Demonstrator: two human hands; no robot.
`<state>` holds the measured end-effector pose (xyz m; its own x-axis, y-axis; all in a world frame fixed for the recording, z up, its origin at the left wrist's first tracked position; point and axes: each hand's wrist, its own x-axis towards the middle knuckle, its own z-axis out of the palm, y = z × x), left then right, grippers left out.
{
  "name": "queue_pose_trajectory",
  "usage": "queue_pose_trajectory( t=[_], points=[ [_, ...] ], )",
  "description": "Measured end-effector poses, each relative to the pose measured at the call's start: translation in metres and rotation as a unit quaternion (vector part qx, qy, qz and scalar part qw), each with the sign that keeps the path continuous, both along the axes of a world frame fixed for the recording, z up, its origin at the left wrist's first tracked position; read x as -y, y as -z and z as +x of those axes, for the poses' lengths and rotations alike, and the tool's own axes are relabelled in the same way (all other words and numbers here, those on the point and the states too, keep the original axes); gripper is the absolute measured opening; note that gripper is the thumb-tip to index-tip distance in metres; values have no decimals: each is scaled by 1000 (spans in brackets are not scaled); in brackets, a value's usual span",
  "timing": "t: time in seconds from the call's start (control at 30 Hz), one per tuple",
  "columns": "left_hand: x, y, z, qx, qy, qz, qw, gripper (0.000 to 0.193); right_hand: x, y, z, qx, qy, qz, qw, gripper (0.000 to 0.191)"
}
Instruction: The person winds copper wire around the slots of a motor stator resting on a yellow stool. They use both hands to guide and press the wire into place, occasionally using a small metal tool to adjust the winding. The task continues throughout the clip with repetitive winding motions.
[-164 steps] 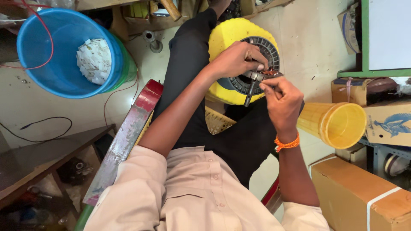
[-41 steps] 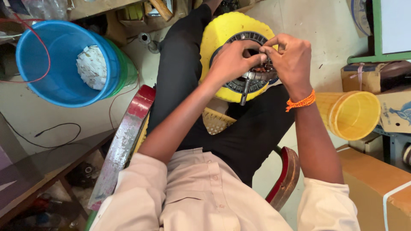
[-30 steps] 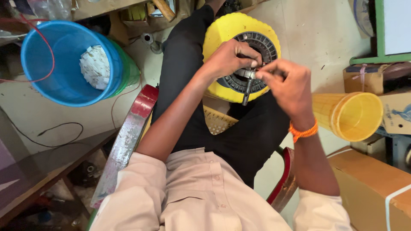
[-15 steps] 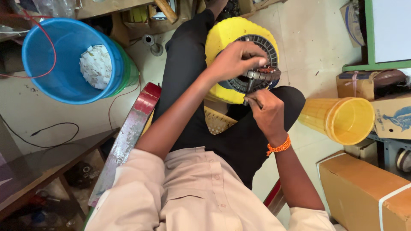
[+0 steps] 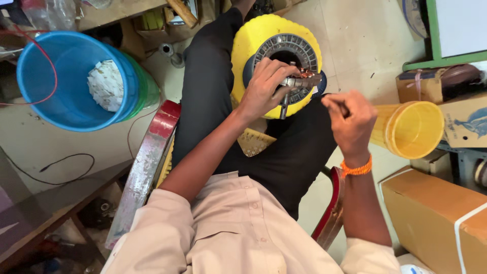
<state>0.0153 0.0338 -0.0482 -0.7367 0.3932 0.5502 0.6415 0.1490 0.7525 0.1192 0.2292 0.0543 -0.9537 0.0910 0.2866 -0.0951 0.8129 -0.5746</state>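
The yellow fan housing (image 5: 253, 45) is lying at twelve o'clock; the left hand (image 5: 264, 89) is gripping its metal motor part (image 5: 299, 81), while the right hand (image 5: 350, 119) is pinching closed at three o'clock, contents unclear.

Blue bucket (image 5: 71, 81) far left, yellow bin (image 5: 411, 129) crowding right hand (image 5: 350, 119)

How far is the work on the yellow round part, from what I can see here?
Done: the yellow disc rests on the lap, its grey ring exposed. In hand: the left hand presses a small copper-wound metal piece onto the ring; the right hand is pinched shut beside it, apart from it, its contents hidden. Left: whether that piece is fixed cannot be seen.
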Motion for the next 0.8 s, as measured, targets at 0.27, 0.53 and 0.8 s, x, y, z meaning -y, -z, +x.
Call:
queue_pose_trajectory(
  t=[0.27, 0.53, 0.8],
  points=[
    [0, 1, 1, -5, -7, -2, 1000, 45, 5, -2, -55, -31, -62, 25, 997, 12],
    [5, -9, 0, 33, 15, 21, 999, 43, -10, 19, -104, -19, -100, 62, 993, 12],
    [-16, -24, -53, 377, 56, -58, 923, 33, -8, 32, -119, -34, -147, 144, 978, 16]
  ],
)
